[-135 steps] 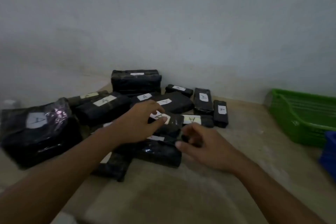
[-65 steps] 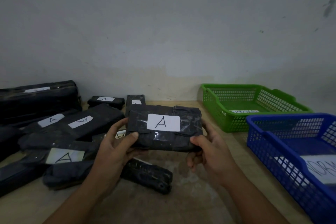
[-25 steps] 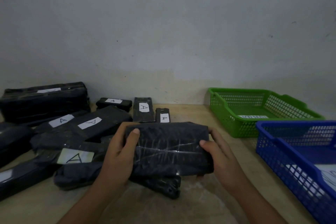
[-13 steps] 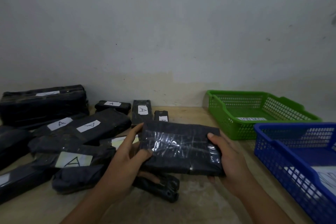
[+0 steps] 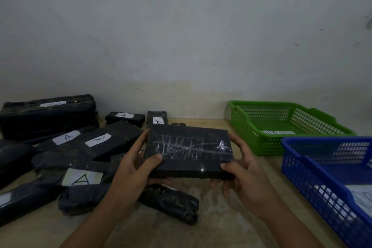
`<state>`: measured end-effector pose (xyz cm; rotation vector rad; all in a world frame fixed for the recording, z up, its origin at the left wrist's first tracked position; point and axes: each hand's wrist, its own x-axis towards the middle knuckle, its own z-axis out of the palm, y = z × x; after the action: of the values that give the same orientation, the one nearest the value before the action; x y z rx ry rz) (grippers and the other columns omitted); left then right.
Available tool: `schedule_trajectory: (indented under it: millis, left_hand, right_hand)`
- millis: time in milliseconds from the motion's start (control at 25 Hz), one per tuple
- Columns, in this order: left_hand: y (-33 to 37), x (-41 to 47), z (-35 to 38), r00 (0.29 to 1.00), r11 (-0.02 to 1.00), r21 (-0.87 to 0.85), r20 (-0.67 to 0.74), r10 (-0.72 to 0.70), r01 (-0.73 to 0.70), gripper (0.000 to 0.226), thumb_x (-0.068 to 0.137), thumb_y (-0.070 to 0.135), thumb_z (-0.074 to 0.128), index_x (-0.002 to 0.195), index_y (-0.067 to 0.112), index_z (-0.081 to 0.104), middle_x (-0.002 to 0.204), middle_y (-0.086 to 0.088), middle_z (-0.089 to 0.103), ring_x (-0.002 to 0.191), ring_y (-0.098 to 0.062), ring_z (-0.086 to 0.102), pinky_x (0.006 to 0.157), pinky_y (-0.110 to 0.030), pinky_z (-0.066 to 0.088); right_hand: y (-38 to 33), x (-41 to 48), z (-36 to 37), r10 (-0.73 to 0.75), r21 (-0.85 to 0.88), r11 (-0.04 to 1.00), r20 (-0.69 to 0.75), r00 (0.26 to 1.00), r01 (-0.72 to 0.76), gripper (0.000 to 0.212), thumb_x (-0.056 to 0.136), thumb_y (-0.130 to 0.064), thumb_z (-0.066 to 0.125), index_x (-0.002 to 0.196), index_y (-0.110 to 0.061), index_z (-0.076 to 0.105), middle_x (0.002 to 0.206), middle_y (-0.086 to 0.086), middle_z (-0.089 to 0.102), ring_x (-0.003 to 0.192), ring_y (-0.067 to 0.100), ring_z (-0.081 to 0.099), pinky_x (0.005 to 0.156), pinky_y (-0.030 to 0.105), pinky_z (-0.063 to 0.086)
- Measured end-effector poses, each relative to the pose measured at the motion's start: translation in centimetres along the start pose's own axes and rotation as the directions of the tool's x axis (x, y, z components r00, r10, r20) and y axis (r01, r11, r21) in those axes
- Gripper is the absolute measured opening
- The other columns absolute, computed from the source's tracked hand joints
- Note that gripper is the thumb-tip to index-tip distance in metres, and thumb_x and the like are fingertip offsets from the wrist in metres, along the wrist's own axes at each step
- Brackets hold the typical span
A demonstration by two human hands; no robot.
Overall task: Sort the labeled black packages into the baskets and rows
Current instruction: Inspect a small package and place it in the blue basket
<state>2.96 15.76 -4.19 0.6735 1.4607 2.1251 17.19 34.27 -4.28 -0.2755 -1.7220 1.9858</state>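
I hold a flat black package [image 5: 188, 151] in both hands above the table, its taped, unlabeled side facing up. My left hand [image 5: 131, 169] grips its left end, thumb on top. My right hand [image 5: 242, 173] grips its right end, fingers curled under. Several black packages with white "A" labels lie in a pile [image 5: 80, 147] to the left. A green basket [image 5: 285, 125] stands at the right rear, and a blue basket [image 5: 332, 177] sits in front of it; each has a paper label inside.
A large black bundle [image 5: 48, 115] stands at the far left against the wall. Another unlabeled black package [image 5: 169, 203] lies on the wooden table [image 5: 211, 217] under my hands. A pale wall closes off the back.
The package was lifted from the pile with its "A" label up, then turned over; it now shows its taped back and sits slightly higher and more level than half a second ago.
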Motion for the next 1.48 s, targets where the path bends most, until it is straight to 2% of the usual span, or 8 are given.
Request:
schedule_trajectory:
  millis: [360, 560, 760, 920, 1040, 1200, 1320, 1480]
  left_hand:
    - [-0.3, 0.2, -0.3, 0.998, 0.976, 0.209, -0.023, 0.061, -0.055, 0.072, 0.089, -0.009, 0.053, 0.135, 0.043, 0.035, 0.104, 0.01, 0.071, 0.098, -0.013, 0.069, 0.092, -0.039, 0.054]
    - [-0.3, 0.3, -0.4, 0.998, 0.97, 0.243, -0.069, 0.009, 0.008, 0.059, 0.088, 0.005, 0.06, 0.128, 0.044, 0.041, 0.105, 0.002, 0.067, 0.085, -0.022, 0.067, 0.073, -0.036, 0.055]
    - [-0.5, 0.5, 0.3, 0.998, 0.997, 0.066, -0.057, -0.028, 0.032, 0.032, 0.097, 0.004, 0.037, 0.111, 0.02, 0.061, 0.083, -0.005, 0.072, 0.06, -0.02, 0.065, 0.041, -0.03, 0.049]
    - [0.1, -0.4, 0.0, 0.997, 0.969, 0.242, -0.055, 0.055, -0.041, 0.024, 0.097, 0.011, 0.045, 0.108, 0.018, 0.065, 0.076, 0.0, 0.073, 0.06, -0.015, 0.065, 0.049, -0.024, 0.05]
    - [0.4, -0.8, 0.3, 0.998, 0.948, 0.314, 0.031, 0.053, -0.06, 0.023, 0.095, 0.007, 0.047, 0.106, 0.02, 0.063, 0.072, 0.006, 0.074, 0.059, -0.007, 0.067, 0.048, -0.019, 0.049]
    - [0.1, -1.1, 0.6, 0.999, 0.965, 0.264, 0.031, -0.014, 0.006, 0.027, 0.094, 0.005, 0.048, 0.108, 0.023, 0.063, 0.085, 0.002, 0.076, 0.068, -0.011, 0.069, 0.048, -0.028, 0.054]
    - [0.1, -0.9, 0.3, 1.0, 0.976, 0.217, 0.016, -0.013, 0.01, 0.029, 0.086, 0.037, 0.054, 0.112, 0.03, 0.063, 0.102, -0.001, 0.072, 0.086, -0.018, 0.07, 0.052, -0.033, 0.055]
    - [0.2, -0.9, 0.2, 0.997, 0.949, 0.305, 0.047, 0.067, -0.078, 0.035, 0.082, 0.047, 0.051, 0.113, 0.034, 0.06, 0.098, 0.015, 0.073, 0.088, -0.005, 0.071, 0.063, -0.013, 0.054]
  right_hand:
    - [0.9, 0.3, 0.1, 0.017, 0.078, 0.997, 0.024, 1.0, -0.019, 0.076, 0.07, 0.0, 0.057, 0.138, -0.031, 0.043, 0.086, 0.02, 0.068, 0.056, 0.027, 0.059, 0.042, 0.029, 0.042]
    - [0.8, 0.3, 0.2, 0.016, 0.057, 0.998, 0.034, 0.999, -0.018, 0.071, 0.071, 0.0, 0.059, 0.136, -0.025, 0.045, 0.079, 0.023, 0.066, 0.054, 0.027, 0.06, 0.042, 0.027, 0.041]
    - [0.9, 0.4, -0.1, -0.02, 0.022, 1.0, -0.009, 1.0, 0.02, 0.051, 0.07, -0.002, 0.054, 0.12, -0.008, 0.056, 0.077, 0.021, 0.064, 0.054, 0.026, 0.058, 0.044, 0.028, 0.039]
    - [0.4, 0.3, 0.2, 0.043, 0.026, 0.999, -0.066, 0.997, -0.041, 0.027, 0.077, -0.025, 0.07, 0.102, -0.014, 0.071, 0.094, 0.011, 0.075, 0.072, 0.021, 0.07, 0.048, 0.029, 0.052]
    - [0.4, 0.4, 0.2, 0.058, 0.0, 0.998, -0.178, 0.982, -0.059, 0.034, 0.082, -0.044, 0.055, 0.09, -0.022, 0.078, 0.095, 0.007, 0.077, 0.083, 0.024, 0.074, 0.062, 0.034, 0.058]
    - [0.3, 0.2, 0.4, 0.013, -0.083, 0.996, -0.222, 0.975, -0.032, 0.029, 0.09, -0.037, 0.054, 0.086, -0.014, 0.072, 0.081, 0.008, 0.077, 0.072, 0.02, 0.074, 0.061, 0.03, 0.058]
    - [0.2, -0.1, 0.6, -0.059, -0.176, 0.984, -0.163, 0.985, 0.03, 0.033, 0.09, -0.035, 0.051, 0.092, -0.007, 0.069, 0.076, 0.004, 0.076, 0.067, 0.012, 0.072, 0.054, 0.02, 0.053]
    - [0.6, -0.2, 0.5, -0.094, -0.233, 0.97, -0.109, 0.99, 0.066, 0.037, 0.084, -0.039, 0.05, 0.091, -0.009, 0.07, 0.08, 0.003, 0.077, 0.071, 0.009, 0.072, 0.057, 0.017, 0.052]
